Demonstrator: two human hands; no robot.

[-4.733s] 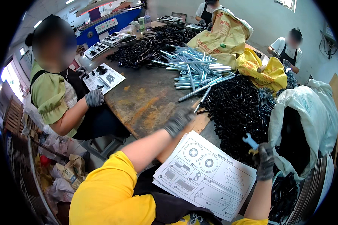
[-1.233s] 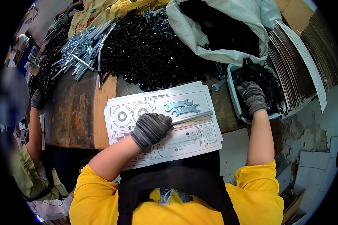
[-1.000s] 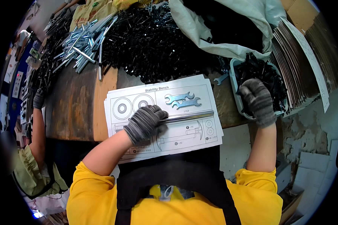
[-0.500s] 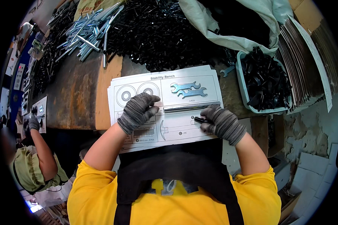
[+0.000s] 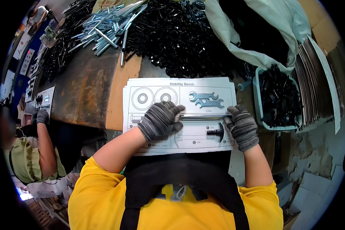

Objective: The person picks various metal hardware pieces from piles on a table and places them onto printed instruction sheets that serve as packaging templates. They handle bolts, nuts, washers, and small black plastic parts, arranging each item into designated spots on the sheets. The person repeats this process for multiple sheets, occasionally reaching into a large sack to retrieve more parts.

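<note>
A stack of printed sheets (image 5: 151, 149) lies before me, topped by line drawings of parts. On it rest two blue-silver open-end wrenches (image 5: 206, 100), a shiny metal tube (image 5: 204, 117) and a black T-shaped knob with a threaded stem (image 5: 219, 133). My left hand (image 5: 161, 120), in a grey striped glove, hovers over the sheets; its forefinger and thumb are spread beside the tube's left end. My gloved right hand (image 5: 242, 128) is at the tube's right end, fingertips and thumb apart on either side of it, above the knob.
Loose metal tubes (image 5: 103, 32) and a big heap of black parts (image 5: 172, 38) cover the table's far side. At the right stand a pale bin (image 5: 260, 111) of black pieces, a white sack (image 5: 234, 50) and stacked cardboard (image 5: 314, 76). A co-worker's gloved hands (image 5: 42, 116) are at far left.
My right hand has let go of the black knob, which now lies on the sheet, and has moved up to the tube's right end. The whole view has shifted.
</note>
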